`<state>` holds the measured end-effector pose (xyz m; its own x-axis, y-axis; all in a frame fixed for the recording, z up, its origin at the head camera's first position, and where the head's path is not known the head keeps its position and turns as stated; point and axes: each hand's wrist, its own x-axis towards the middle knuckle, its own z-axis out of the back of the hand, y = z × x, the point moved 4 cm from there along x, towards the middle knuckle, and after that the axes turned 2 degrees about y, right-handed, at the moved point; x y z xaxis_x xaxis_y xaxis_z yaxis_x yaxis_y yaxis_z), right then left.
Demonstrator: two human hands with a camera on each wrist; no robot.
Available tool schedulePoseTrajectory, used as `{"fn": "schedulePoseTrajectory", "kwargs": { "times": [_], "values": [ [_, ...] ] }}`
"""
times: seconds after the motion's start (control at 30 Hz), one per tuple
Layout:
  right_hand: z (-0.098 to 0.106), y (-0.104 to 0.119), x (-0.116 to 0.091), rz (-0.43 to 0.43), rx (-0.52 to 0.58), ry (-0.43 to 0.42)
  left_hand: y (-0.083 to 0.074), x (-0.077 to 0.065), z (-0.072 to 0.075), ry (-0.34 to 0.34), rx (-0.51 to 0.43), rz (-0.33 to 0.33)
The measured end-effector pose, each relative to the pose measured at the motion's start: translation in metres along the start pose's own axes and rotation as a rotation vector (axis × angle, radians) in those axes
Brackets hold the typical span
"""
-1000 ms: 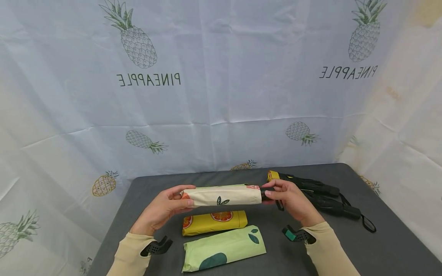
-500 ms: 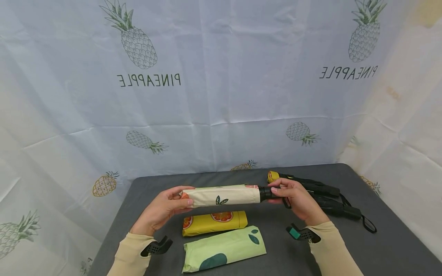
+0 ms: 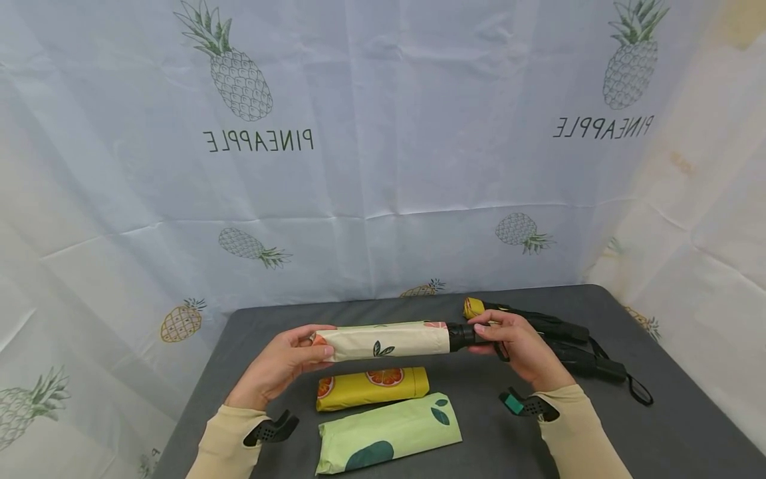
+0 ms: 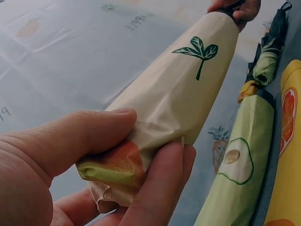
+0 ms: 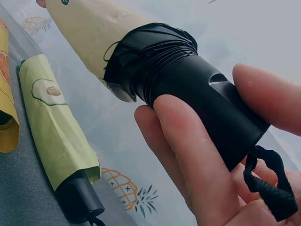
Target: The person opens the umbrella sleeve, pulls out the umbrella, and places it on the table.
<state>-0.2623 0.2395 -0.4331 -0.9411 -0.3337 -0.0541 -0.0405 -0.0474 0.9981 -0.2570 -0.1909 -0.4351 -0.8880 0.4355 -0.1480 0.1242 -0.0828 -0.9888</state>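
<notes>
Head view puts your left hand and right hand at opposite ends of one folded umbrella, most of it inside a cream sleeve, lifted between you and the curtain. Your left hand is bent partly closed, thumb against the sleeve's far-left end and fingers around its other side. Your right hand pinches the black handle between thumb and fingertips, the gap no wider than the handle itself; a strap loop hangs by your palm.

What counts is the line between your hands: the long axis runs left to right, nearly level, across your front. The sleeve's mouth faces your right hand, with the handle and a gathered black fold outside it, so your right hand is the nearer one to that edge, while your left has the other end.

Closer to you, a yellow sleeve lies on the dark table, and a pale green sleeve lies just nearer. Two dark umbrellas rest behind and right of your right hand. The right wrist view also shows an avocado-print sleeve with a black handle sticking out.
</notes>
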Motion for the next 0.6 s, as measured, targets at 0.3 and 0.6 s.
{"fn": "schedulePoseTrajectory", "kwargs": {
  "times": [0.3,0.6],
  "values": [
    [0.004,0.001,-0.001,0.015,-0.006,-0.005,0.000,-0.001,0.002,-0.010,0.003,0.004],
    [0.010,-0.002,-0.001,0.017,0.000,-0.009,0.002,0.000,0.005,0.002,0.001,0.007]
  ]
}}
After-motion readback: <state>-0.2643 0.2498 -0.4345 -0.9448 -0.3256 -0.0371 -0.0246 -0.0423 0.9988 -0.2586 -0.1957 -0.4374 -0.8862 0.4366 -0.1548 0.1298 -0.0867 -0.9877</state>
